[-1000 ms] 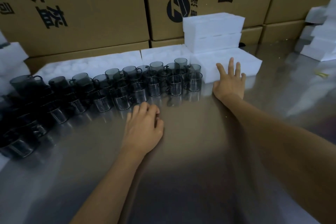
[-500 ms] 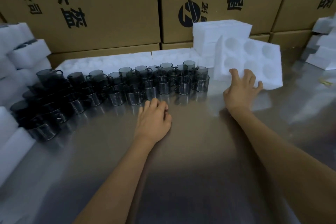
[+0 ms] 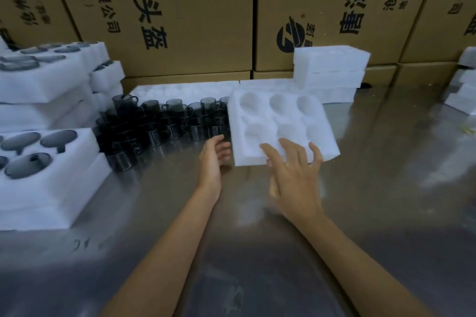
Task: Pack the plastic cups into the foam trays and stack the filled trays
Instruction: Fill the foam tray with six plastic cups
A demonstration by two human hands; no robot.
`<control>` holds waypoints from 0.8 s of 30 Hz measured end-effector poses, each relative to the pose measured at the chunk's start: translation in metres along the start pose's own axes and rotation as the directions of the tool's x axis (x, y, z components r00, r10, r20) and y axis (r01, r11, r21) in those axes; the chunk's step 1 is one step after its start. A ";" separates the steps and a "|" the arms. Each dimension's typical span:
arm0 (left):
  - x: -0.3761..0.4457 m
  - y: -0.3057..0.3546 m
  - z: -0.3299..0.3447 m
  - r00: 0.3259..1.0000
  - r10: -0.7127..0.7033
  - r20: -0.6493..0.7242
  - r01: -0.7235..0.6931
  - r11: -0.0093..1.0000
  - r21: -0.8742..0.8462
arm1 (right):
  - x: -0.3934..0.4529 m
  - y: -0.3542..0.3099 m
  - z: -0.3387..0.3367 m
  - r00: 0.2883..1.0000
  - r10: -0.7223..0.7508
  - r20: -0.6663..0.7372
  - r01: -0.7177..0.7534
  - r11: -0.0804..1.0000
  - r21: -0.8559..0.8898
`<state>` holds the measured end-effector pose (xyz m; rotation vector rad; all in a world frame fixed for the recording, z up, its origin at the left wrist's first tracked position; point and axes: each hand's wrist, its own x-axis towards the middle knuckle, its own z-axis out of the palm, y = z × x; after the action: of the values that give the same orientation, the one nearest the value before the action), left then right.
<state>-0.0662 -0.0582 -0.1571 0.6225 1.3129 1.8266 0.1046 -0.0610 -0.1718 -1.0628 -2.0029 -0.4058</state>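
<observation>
Head view shows cardboard boxes (image 3: 180, 15) walling the back of the steel desk (image 3: 257, 252), and against them a stack of spare foam trays (image 3: 331, 67) that has given up one of its number since a second ago. To the left, filled trays (image 3: 51, 170) stand piled with dark cups seated in their pockets. Between those piles lies the crowd of loose plastic cups (image 3: 159, 123), grey and handled, still unpacked. The big change is the empty foam tray (image 3: 280, 126), six hollow pockets facing up, which half a second ago was tilted near the stack and now hangs tilted just above the desk, brought toward the person and just beside the cups. The right hand (image 3: 293, 175) pinches its near edge, fingers spread over the top and thumb beneath; the left hand (image 3: 213, 159) has lifted from the desk and reaches, fingers relaxed and holding nothing, toward the tray's left edge. Judged from this, a fresh tray is nearly in place and filling can begin next.
</observation>
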 end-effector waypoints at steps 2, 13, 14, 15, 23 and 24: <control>-0.016 0.004 -0.012 0.998 -0.036 0.051 0.038 0.999 -0.027 | -0.009 -0.011 -0.011 0.997 -0.057 0.049 0.054 0.997 0.050; -0.050 0.026 -0.053 0.992 -0.071 0.105 0.059 0.992 0.113 | -0.035 -0.038 -0.037 0.954 -0.266 0.141 0.229 0.944 0.236; -0.050 0.026 -0.053 0.994 -0.055 0.094 0.040 0.988 0.151 | -0.035 -0.038 -0.038 0.963 -0.246 0.109 0.214 0.945 0.246; -0.049 0.026 -0.053 0.994 -0.044 0.095 0.027 0.985 0.172 | -0.034 -0.036 -0.039 0.973 -0.218 0.072 0.193 0.947 0.259; -0.039 0.028 -0.060 0.995 -0.056 0.084 0.039 0.981 0.188 | -0.020 -0.004 -0.041 0.951 0.302 -0.061 -0.256 0.885 0.389; -0.037 0.027 -0.061 0.996 -0.046 0.078 0.030 0.981 0.189 | -0.020 0.000 -0.040 0.917 0.398 -0.022 -0.345 0.820 0.458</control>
<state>-0.0999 -0.1264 -0.1505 0.7594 1.4425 1.6407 0.1314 -0.0956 -0.1623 -1.0692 -1.6184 0.1954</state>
